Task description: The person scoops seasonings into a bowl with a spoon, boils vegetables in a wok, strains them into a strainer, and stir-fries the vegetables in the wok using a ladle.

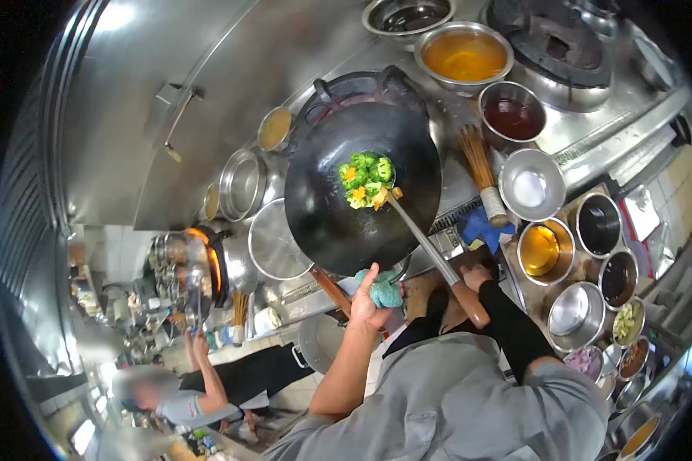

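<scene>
A large black wok (pixel 338 238) sits tilted on the burner. In it lie broccoli florets (pixel 367 170) with orange pieces, perhaps carrot, gathered at a metal ladle (pixel 423 240). The ladle's wooden handle end points back towards my body. My left hand (pixel 370 306) is closed on a teal cloth (pixel 384 290) at the wok's near rim, by its wire handle. Beside the ladle's handle, apart from it as far as I can see, my right hand (pixel 477 276) is low at the stove's front edge, fingers curled. What it grips is hidden in shadow.
Right of the wok are a bamboo brush (pixel 480 165), a blue cloth (pixel 484 229), a steel bowl (pixel 532 184) and several liquid-filled pots, one with yellow oil (pixel 542 250). A strainer (pixel 277 240) is at left. Another person (pixel 207 392) works at a flaming burner (pixel 211 265).
</scene>
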Tool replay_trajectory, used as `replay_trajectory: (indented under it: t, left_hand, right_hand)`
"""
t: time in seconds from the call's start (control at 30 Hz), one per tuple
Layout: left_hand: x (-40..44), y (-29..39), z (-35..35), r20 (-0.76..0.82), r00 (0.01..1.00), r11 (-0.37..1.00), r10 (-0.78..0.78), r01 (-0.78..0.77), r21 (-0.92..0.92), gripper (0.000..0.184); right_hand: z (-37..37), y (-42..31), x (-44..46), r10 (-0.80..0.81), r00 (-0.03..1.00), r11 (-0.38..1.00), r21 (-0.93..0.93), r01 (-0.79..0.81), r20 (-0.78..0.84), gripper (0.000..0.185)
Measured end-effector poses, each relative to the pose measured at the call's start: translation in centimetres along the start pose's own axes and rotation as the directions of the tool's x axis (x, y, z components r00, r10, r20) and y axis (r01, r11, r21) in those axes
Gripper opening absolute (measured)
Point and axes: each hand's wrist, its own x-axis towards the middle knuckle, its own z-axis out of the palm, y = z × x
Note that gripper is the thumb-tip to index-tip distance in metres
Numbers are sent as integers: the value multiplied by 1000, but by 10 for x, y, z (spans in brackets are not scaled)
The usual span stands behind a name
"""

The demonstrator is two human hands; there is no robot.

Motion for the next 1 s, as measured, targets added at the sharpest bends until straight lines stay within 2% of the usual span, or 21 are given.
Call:
replay_trajectory:
  t: [0.03, 0.07, 0.1, 0.17, 0.2, 0.23, 0.3, 0.37, 0.4, 0.43, 0.5, 0.53, 0.6, 0.7, 0.77, 0.83, 0.87, 0.93, 1.0]
  left_hand:
    - [4, 0, -6, 39, 999, 999, 18, -19, 26, 28]
    - [11, -1, -17, 83, 996, 998, 31, -36, 52, 26]
    - [22, -1, -34, 166, 986, 996, 10, -24, 84, 25]
    - [44, -2, -64, 206, 978, 995, -36, 17, 95, 16]
    - [51, -3, -72, 222, 975, 995, -29, 8, 99, 15]
    - [56, -7, -77, 235, 972, 996, -20, -3, 94, 14]
    - [66, -4, -90, 280, 960, 995, -12, -16, 98, 11]
    - [78, 15, -110, 381, 924, 995, -23, -17, 99, 9]
    - [66, 31, -111, 390, 921, 995, -18, -24, 101, 7]
    - [44, 45, -102, 357, 934, 998, -18, -7, 69, 13]
    - [30, 56, -107, 370, 929, 994, -29, -11, 106, 13]
    - [24, 57, -116, 393, 919, 990, -21, -36, 138, 13]
    - [12, 55, -133, 453, 892, 975, -14, -89, 205, 12]
    - [-36, 50, -147, 403, 904, 930, -146, -13, 367, 14]
    - [-61, 34, -156, 452, 883, 917, -124, -72, 392, 16]
    - [-90, 22, -161, 494, 851, 883, -177, -84, 461, 19]
    - [-99, 14, -168, 526, 813, 852, -251, -73, 519, 20]
    - [-136, -11, -178, 541, 773, 792, -330, -85, 605, 20]
    - [-177, -42, -179, 549, 763, 754, -340, -129, 645, 19]
  right_hand:
    - [-18, -42, -51, 84, 996, 928, 364, -83, 14, 85]
    - [-30, -59, -90, -163, 905, 695, 697, -178, 393, 89]
    - [-33, -76, -140, -516, 686, 365, 856, -365, 513, 94]
    - [-28, -125, -195, -721, 600, 219, 935, -279, 347, 95]
    - [-20, -143, -205, -745, 602, 169, 955, -245, 287, 90]
    - [-13, -157, -213, -709, 662, 158, 969, -190, 245, 73]
    - [-1, -163, -203, -565, 807, 327, 945, 23, 176, 51]
    - [21, -179, -195, -492, 821, 286, 945, -162, 290, 32]
    - [34, -190, -200, -450, 838, 295, 937, -186, 308, 20]
    - [44, -208, -215, -376, 878, 368, 917, -153, 297, 10]
    - [71, -218, -231, -367, 910, 395, 918, -35, 192, 8]
    - [82, -215, -237, -354, 920, 388, 921, -23, 171, 13]
    - [99, -202, -267, -357, 922, 316, 948, -30, 148, 13]
    - [123, -166, -316, -399, 904, 225, 972, -67, 155, 13]
    - [142, -140, -363, -403, 908, 140, 988, -60, 112, 13]
    - [169, -110, -406, -465, 885, 123, 988, 97, -28, 13]
    - [184, -97, -432, -446, 888, 109, 978, 175, -109, 14]
    - [222, -54, -478, -426, 882, 56, 968, 246, -199, 15]
    - [250, -19, -528, -390, 869, 3, 944, 331, -304, 18]
